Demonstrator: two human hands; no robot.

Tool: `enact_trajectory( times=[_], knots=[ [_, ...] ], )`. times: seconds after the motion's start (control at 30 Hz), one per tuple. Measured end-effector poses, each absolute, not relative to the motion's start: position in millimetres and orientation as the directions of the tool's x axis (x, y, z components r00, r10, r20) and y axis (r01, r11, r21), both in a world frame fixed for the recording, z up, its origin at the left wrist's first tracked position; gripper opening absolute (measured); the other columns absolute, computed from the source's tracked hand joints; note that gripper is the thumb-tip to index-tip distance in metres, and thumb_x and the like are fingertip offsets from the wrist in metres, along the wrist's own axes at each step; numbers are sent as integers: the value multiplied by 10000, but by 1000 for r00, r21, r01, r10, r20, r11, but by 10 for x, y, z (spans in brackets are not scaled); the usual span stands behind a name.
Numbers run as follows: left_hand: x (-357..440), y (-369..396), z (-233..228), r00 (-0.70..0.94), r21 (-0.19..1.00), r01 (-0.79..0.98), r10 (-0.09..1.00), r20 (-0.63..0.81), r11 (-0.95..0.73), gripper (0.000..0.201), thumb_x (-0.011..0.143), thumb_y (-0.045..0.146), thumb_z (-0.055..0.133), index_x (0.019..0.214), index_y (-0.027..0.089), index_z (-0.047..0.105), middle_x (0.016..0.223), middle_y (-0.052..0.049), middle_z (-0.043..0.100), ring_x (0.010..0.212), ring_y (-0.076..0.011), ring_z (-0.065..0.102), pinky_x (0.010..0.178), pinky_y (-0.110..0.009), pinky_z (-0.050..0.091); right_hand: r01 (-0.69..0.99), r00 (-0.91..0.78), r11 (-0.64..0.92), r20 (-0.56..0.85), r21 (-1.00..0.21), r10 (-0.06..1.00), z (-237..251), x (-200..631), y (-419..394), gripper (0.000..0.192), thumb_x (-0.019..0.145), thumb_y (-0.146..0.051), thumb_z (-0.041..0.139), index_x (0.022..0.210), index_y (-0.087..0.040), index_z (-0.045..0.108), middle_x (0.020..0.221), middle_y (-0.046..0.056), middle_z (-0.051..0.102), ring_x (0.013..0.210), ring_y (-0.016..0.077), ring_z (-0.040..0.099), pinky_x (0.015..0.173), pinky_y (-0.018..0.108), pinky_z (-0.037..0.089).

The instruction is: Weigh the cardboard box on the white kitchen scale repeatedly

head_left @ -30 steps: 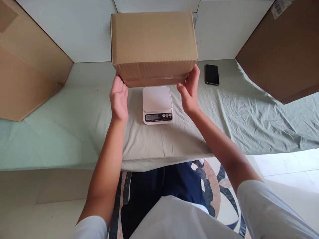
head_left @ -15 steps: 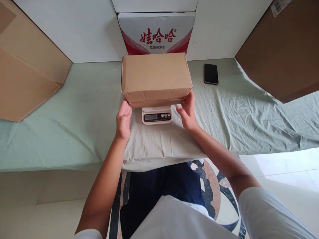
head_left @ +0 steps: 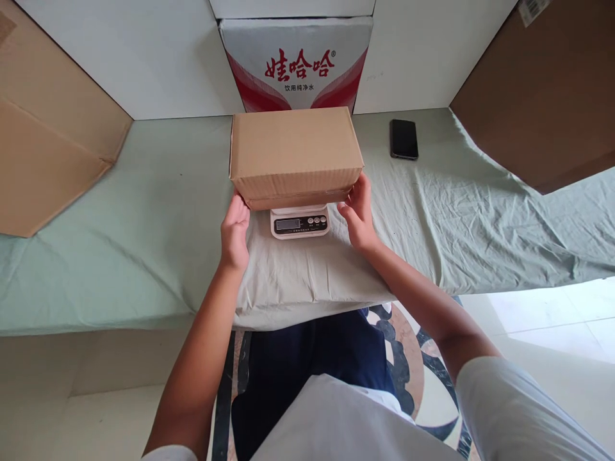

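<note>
Nearest, the person's two bare forearms reach forward over a tabletop [head_left: 144, 256] covered with a pale green sheet. The left hand [head_left: 235, 229] presses its open palm and fingers against the near left corner of a plain cardboard box [head_left: 295, 153]; the right hand [head_left: 358, 214] does the same at the near right corner, so the box is held between both. The box rests on a small white kitchen scale [head_left: 299, 223], whose display and buttons peek out beneath its near edge. Farther right lies a black phone [head_left: 403, 138]. Behind the box, against the wall, stands a red-and-white printed carton [head_left: 295, 64].
</note>
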State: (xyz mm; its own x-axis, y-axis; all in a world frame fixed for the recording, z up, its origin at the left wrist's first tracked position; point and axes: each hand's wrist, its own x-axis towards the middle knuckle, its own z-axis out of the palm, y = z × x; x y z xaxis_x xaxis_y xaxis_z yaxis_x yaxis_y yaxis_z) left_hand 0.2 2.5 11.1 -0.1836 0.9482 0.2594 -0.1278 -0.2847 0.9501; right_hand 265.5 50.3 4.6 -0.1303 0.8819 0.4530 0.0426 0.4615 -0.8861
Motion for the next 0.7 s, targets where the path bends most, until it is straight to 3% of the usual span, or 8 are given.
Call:
enact_trajectory(
  times=[0.4,0.57,0.7],
  knots=[
    [4,60,108,-185,958,-107,952,245,-267,627,777,412,623,1395,322,668,1615,8,563,1629,-294,322,1364,-417,255,33,-111,465,459,-885,881,26,2656,518,777,859,-747,556,1519,-423,305,1637,39,429,1518,309,452,1277,593,410],
    [-113,43,57,-300,925,-138,905,303,-355,759,746,321,606,1502,264,566,1726,-10,402,1657,-244,247,1361,-396,234,-68,109,425,416,-903,903,120,2780,567,716,825,-693,599,1458,-432,391,1684,-13,375,1651,304,284,1348,602,259],
    [-212,7,78,-378,909,-153,873,309,-388,884,738,279,550,1598,126,409,1771,-102,278,1657,-214,243,1348,-368,247,-206,273,330,270,-921,923,205,2937,646,571,820,-624,583,1334,-394,494,1638,-3,447,1621,297,363,1328,603,275]
  ],
)
